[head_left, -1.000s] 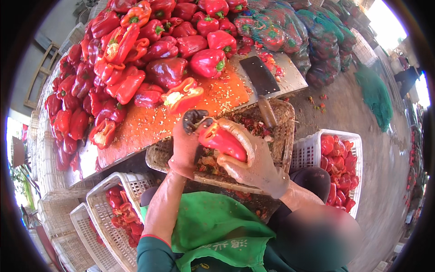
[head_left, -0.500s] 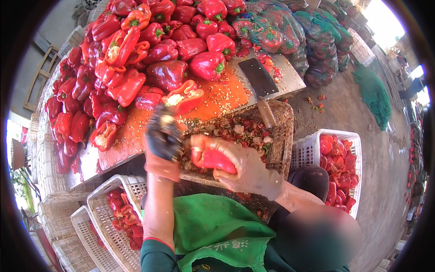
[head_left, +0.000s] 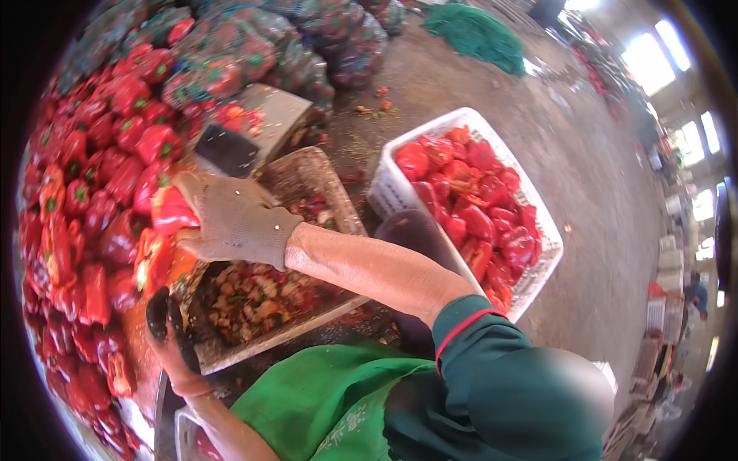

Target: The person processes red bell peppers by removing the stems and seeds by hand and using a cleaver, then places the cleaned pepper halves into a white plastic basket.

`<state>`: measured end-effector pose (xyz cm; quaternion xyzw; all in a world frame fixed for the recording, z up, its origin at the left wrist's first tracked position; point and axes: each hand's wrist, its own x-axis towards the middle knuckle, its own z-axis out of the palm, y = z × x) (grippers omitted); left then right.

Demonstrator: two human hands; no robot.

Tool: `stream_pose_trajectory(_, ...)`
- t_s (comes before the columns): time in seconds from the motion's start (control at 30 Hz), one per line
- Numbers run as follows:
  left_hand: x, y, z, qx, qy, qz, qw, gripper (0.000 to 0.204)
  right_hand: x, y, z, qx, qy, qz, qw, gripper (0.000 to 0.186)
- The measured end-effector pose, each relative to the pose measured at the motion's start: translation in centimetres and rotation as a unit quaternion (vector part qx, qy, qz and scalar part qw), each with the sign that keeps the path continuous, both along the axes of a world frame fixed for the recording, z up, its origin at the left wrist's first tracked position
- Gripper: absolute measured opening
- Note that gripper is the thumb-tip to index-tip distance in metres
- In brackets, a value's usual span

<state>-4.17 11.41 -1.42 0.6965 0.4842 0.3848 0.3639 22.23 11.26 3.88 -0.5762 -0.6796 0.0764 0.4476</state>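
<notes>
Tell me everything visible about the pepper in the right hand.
The pepper is red and glossy, with a lighter orange strip at its left edge. The right hand grips it from the right, covering part of it. It is beside the pepper pile; whether it touches the pile cannot be told, and no stem shows.

Right glove [head_left: 234, 219]: grey-brown fabric, close-fitting down to the wrist, I can see
Left glove [head_left: 183, 346]: black-coated, salmon-pink toward the wrist on my screen
Right sleeve [head_left: 480, 330]: dark green, short, with a thin red band [head_left: 461, 326]
Apron [head_left: 307, 392]: bright green, pale markings [head_left: 350, 430]
Trousers [head_left: 419, 234]: dark
</notes>
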Motion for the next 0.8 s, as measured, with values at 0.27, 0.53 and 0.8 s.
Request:
stream_pose_trajectory(0.27,-3.1,2.2,-6.9,0.002,0.197,-0.033,0.980,0.045,21.4,-14.3,0.0,0.087,0.008,-0.210,0.974,0.043)
stream_pose_trajectory(0.53,0.1,-0.4,-6.0,0.000,0.329,-0.017,0.944,0.059,34.2,-36.6,-15.3,-0.398,-0.181,-0.479,0.761,0.064)
stream_pose_trajectory(0.8,3.8,-1.5,-0.5,-0.014,0.212,0.009,0.977,0.046,27.5,-17.1,-4.6,-0.182,0.015,-0.249,0.951,0.033)
